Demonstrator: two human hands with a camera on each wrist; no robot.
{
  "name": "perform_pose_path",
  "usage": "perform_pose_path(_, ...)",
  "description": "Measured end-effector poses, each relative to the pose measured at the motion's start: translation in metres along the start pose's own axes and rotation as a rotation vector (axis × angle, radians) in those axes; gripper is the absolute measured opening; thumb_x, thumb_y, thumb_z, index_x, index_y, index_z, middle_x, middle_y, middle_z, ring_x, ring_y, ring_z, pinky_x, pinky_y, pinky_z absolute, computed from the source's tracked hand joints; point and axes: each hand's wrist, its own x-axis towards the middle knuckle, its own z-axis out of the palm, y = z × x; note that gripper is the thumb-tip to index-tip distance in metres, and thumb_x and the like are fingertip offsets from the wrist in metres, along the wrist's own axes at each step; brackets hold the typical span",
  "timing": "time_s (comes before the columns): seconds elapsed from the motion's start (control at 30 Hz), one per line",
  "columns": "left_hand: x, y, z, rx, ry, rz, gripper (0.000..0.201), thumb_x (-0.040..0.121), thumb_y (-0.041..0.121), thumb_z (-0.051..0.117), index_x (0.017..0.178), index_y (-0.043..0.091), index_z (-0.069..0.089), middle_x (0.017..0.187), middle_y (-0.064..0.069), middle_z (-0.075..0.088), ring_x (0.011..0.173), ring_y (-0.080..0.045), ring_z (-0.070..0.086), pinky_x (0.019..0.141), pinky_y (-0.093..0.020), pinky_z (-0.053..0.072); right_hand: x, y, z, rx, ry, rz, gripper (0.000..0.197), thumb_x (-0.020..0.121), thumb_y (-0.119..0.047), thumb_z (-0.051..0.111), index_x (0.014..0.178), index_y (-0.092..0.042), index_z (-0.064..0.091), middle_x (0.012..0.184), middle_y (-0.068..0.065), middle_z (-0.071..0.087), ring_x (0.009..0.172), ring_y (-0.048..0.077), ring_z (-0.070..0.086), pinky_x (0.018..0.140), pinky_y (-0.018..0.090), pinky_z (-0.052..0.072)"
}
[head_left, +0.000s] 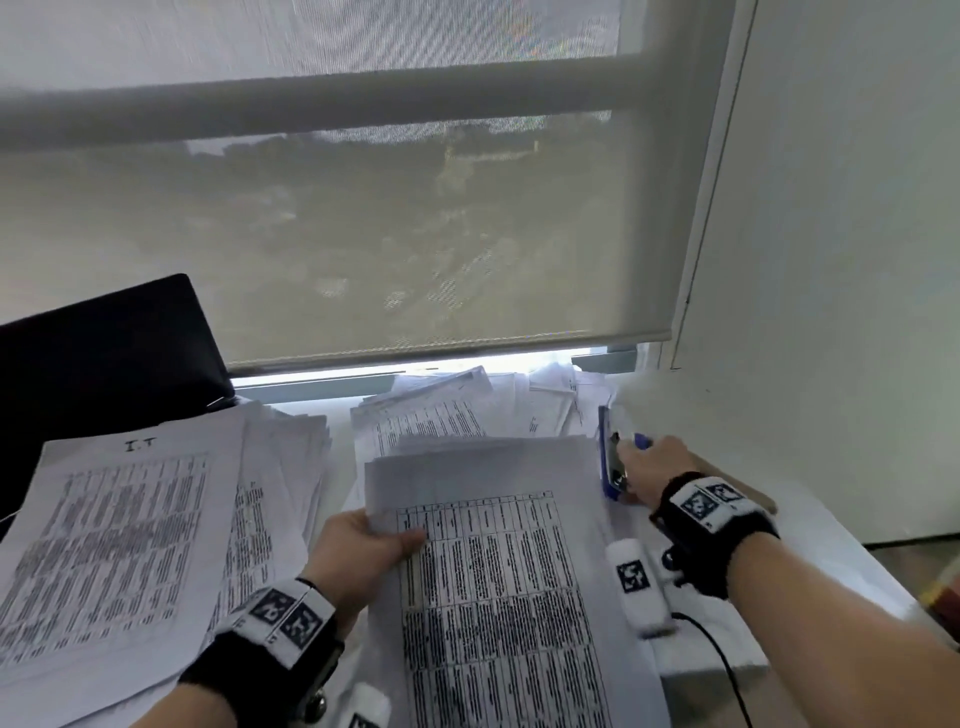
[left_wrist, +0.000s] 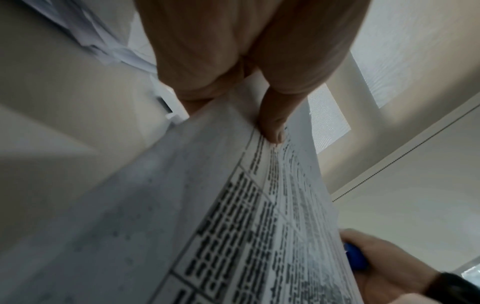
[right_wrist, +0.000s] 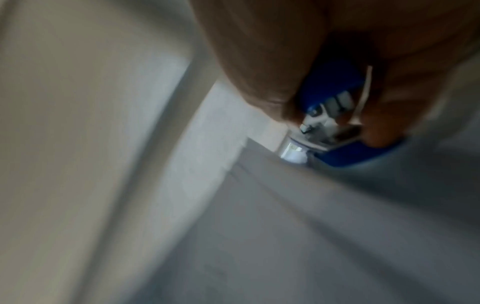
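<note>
- Stapling appears to be the step in hand: the right hand (head_left: 652, 470) has its fingers curled tightly round the blue plastic stapler with a bright metal magazine (head_left: 607, 457).
- The stapler sits at the far right corner of the white sheaf of printed table sheets (head_left: 493, 561). The right wrist view is too blurred to show whether the corner is already seated in the stapler's mouth.
- The sheaf is in the centre, between both hands, raised above the other papers on the desk.
- The left hand (head_left: 363, 545) pinches the sheaf's left edge. The thumb (left_wrist: 272, 127) is pressed flat on the top sheet and the remaining fingers are underneath, out of sight.
- Align all sheet edges at the far right corner before closing the stapler, since any fanned sheet will probably miss the staple.
- Push the corner fully into the mouth and set the stapler square to the edges.
- Hold the left-hand pinch firm so that the sheets do not slide under pressure.
- Press once, decisively; a thick sheaf is likely to buckle a staple driven slowly.
- Avoid catching the loose pile of printed pages (head_left: 119, 545) just to the left.
</note>
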Motion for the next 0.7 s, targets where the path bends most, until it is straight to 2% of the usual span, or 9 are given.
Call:
perform_pose_path(0.07, 0.0, 0.004, -0.003, 0.002, -0.009, 0.005, 0.019, 0.076, -0.001, 0.076, 0.091, -0.006, 0.066, 0.076, -0.018, 0.074, 0.062, -0.027, 0.072, 0.055, -0.035, 0.059, -0.017, -0.01, -0.012, 0.491, -0.044, -0.024, 0.019, 0.091, -0.002, 0.057, 0.073, -0.006, 0.05, 0.07, 0.012, 0.058, 0.063, 0.023, 0.059, 0.067, 0.045, 0.059)
perform_pose_path(0.13, 0.002, 0.007, -0.003, -0.009, -0.008, 0.009, 0.027, 0.073, 0.002, 0.079, 0.095, -0.007, 0.066, 0.08, -0.02, 0.074, 0.072, -0.033, 0.073, 0.071, -0.046, 0.06, -0.044, -0.026, -0.028, 0.751, -0.132, -0.101, 0.015, 0.089, 0.0, 0.057, 0.078, -0.01, 0.053, 0.063, 0.003, 0.061, 0.053, 0.014, 0.06, 0.051, 0.03, 0.055)
perform_pose_path(0.27, -0.011, 0.019, 0.002, -0.061, -0.036, 0.05, 0.054, 0.057, 0.013, 0.084, 0.103, -0.009, 0.064, 0.086, -0.024, 0.073, 0.083, -0.04, 0.071, 0.083, -0.057, 0.056, -0.089, -0.044, -0.062, 0.913, -0.358, -0.096, 0.024, 0.089, 0.001, 0.043, 0.089, -0.014, 0.061, 0.067, 0.003, 0.055, 0.053, 0.014, 0.054, 0.064, 0.033, 0.044)
perform_pose_path(0.33, -0.016, 0.023, 0.001, -0.07, -0.05, 0.082, 0.046, 0.061, 0.01, 0.084, 0.1, -0.007, 0.065, 0.087, -0.026, 0.072, 0.077, -0.036, 0.072, 0.08, -0.052, 0.058, -0.105, -0.044, -0.075, 0.891, -0.38, -0.142, 0.039, 0.087, 0.006, 0.037, 0.096, -0.017, 0.068, 0.073, 0.004, 0.057, 0.063, 0.017, 0.053, 0.072, 0.035, 0.042)
perform_pose_path(0.4, -0.023, 0.028, -0.002, -0.075, -0.048, 0.111, 0.019, 0.072, 0.0, 0.078, 0.086, -0.006, 0.068, 0.083, -0.026, 0.072, 0.066, -0.029, 0.071, 0.071, -0.043, 0.061, -0.119, -0.041, -0.084, 0.761, -0.376, -0.255, 0.051, 0.085, 0.015, 0.036, 0.086, -0.019, 0.075, 0.09, 0.006, 0.061, 0.08, 0.026, 0.052, 0.076, 0.038, 0.041)
perform_pose_path(0.47, -0.029, 0.034, -0.007, -0.096, -0.049, 0.136, 0.011, 0.075, -0.003, 0.075, 0.083, -0.005, 0.068, 0.079, -0.023, 0.073, 0.061, -0.025, 0.07, 0.061, -0.036, 0.06, -0.133, -0.039, -0.087, 0.596, -0.407, -0.321, 0.059, 0.083, 0.021, 0.036, 0.078, -0.023, 0.076, 0.096, 0.008, 0.056, 0.088, 0.03, 0.043, 0.073, 0.037, 0.038)
perform_pose_path(0.53, -0.036, 0.042, -0.011, -0.149, -0.043, 0.178, 0.012, 0.075, -0.004, 0.074, 0.085, -0.007, 0.067, 0.082, -0.024, 0.072, 0.061, -0.024, 0.07, 0.057, -0.033, 0.06, -0.144, -0.038, -0.083, 0.448, -0.485, -0.34, 0.057, 0.082, 0.022, 0.038, 0.082, -0.021, 0.075, 0.089, 0.01, 0.051, 0.077, 0.027, 0.043, 0.063, 0.03, 0.039)
perform_pose_path(0.6, -0.045, 0.056, -0.008, -0.229, -0.032, 0.233, 0.016, 0.077, -0.005, 0.073, 0.091, -0.008, 0.067, 0.088, -0.025, 0.072, 0.066, -0.026, 0.072, 0.058, -0.032, 0.06, -0.157, -0.044, -0.074, 0.325, -0.497, -0.372, 0.038, 0.076, 0.015, 0.05, 0.087, -0.014, 0.072, 0.071, 0.009, 0.058, 0.058, 0.018, 0.051, 0.05, 0.023, 0.041)
perform_pose_path(0.7, -0.064, 0.091, 0.003, -0.296, 0.094, 0.437, 0.017, 0.078, -0.001, 0.075, 0.094, 0.001, 0.069, 0.088, -0.014, 0.075, 0.08, -0.028, 0.073, 0.067, -0.035, 0.06, -0.17, -0.064, -0.064, 0.199, -0.317, -0.546, 0.035, 0.061, -0.008, 0.054, 0.092, -0.003, 0.066, 0.061, 0.003, 0.053, 0.046, 0.009, 0.045, 0.043, 0.019, 0.036)
